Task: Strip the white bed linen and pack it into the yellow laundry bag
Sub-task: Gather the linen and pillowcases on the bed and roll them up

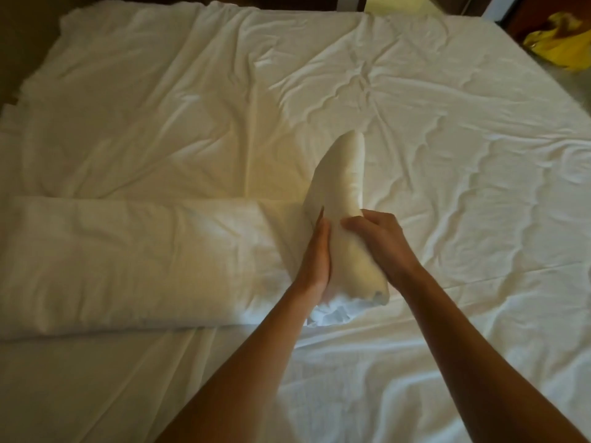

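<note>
A white pillow (340, 187) stands on end above the middle of the bed, its case bunched at the lower end (332, 310). My left hand (315, 257) lies flat against its left side with fingers straight. My right hand (377, 233) grips the pillow's right side, fingers curled into the fabric. A second long white pillow (134, 263) lies flat on the left. The wrinkled white sheet (431, 139) covers the whole mattress. The yellow laundry bag (559, 43) lies crumpled on the floor at the top right.
A dark wooden headboard or wall runs along the top edge (287, 0). Pale floor (575, 97) shows beside the bed's right edge. A dark gap (12, 59) lies off the bed's left side.
</note>
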